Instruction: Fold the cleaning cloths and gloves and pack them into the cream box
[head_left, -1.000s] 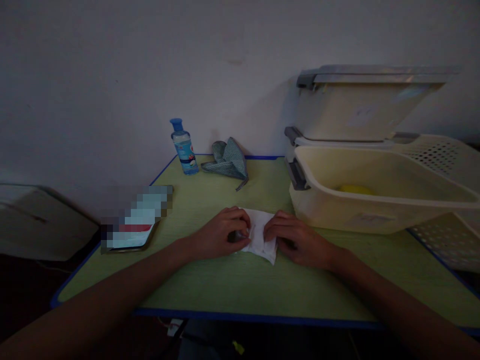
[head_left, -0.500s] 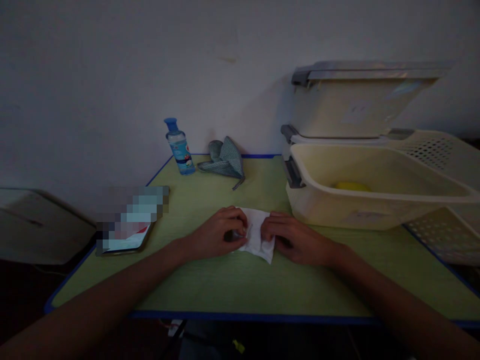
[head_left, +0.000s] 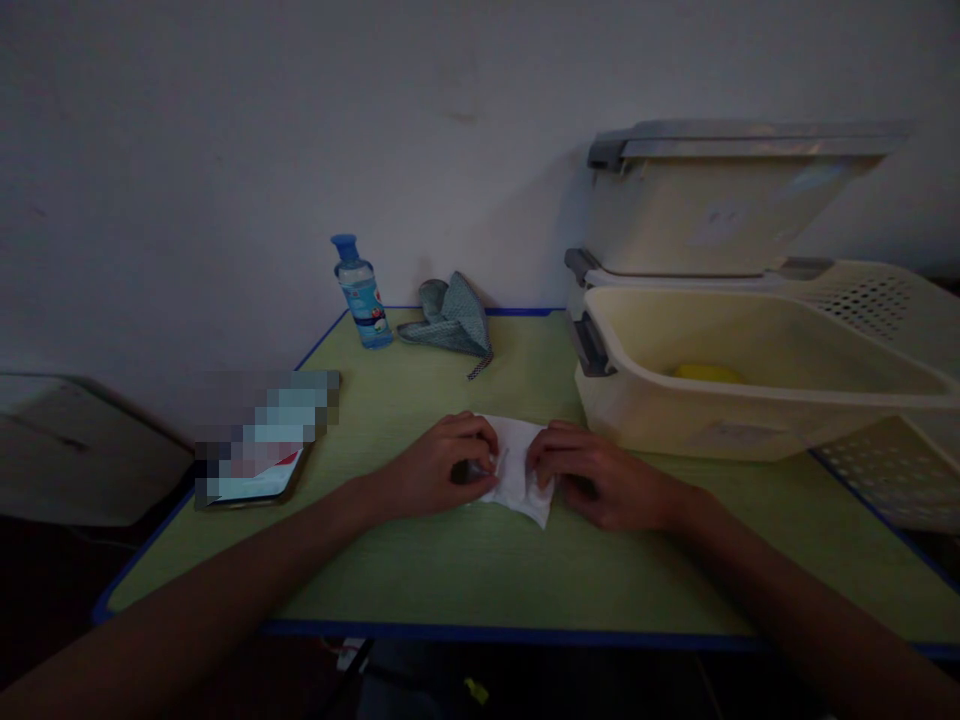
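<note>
A small white tissue (head_left: 516,460), creased and partly folded, lies on the green tabletop between my hands. My left hand (head_left: 450,465) is closed in a pinch on its left side, fingers curled and thumb below. A small shiny bit shows by those fingertips, too unclear to name. From the other side, my right hand (head_left: 589,475) presses its bent fingertips onto the tissue's right part, where a fold shows. The lower right corner of the tissue sticks out toward me. Parts of both edges are hidden under my fingers.
A blue-capped bottle (head_left: 364,295) and a crumpled grey cloth (head_left: 450,320) stand at the table's back. On the left lies a phone (head_left: 262,480). To the right is a cream bin (head_left: 675,425), lid raised, with a yellow thing (head_left: 707,373) inside. A perforated basket (head_left: 874,475) is beyond.
Little differs. The view has shifted very slightly, and both hands keep their places on the tissue, the right fingers moving only a touch.
</note>
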